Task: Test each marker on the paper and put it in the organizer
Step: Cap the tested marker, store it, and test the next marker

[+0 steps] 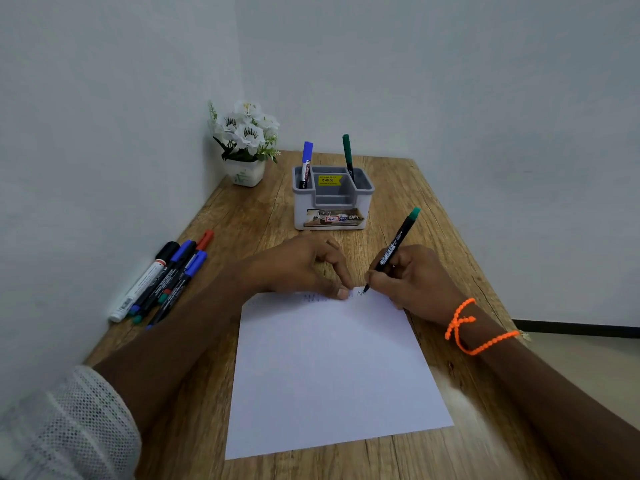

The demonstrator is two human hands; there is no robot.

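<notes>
A white sheet of paper [332, 368] lies on the wooden table. My right hand [412, 278] grips a black marker with a green end [398, 242], its tip touching the paper's far edge beside small scribbles. My left hand [301, 268] presses fingertips on the paper's top edge; whether it holds anything I cannot tell. Behind the hands stands a grey organizer [332, 206], with a blue-capped marker [306, 164] in its left slot and a green marker [347, 155] in its right slot. Several capped markers [162, 278] lie in a bunch at the left by the wall.
A small white pot of white flowers [246, 143] stands in the far left corner. Walls close the table on the left and back. The table's right edge drops to the floor. An orange bead bracelet is on my right wrist.
</notes>
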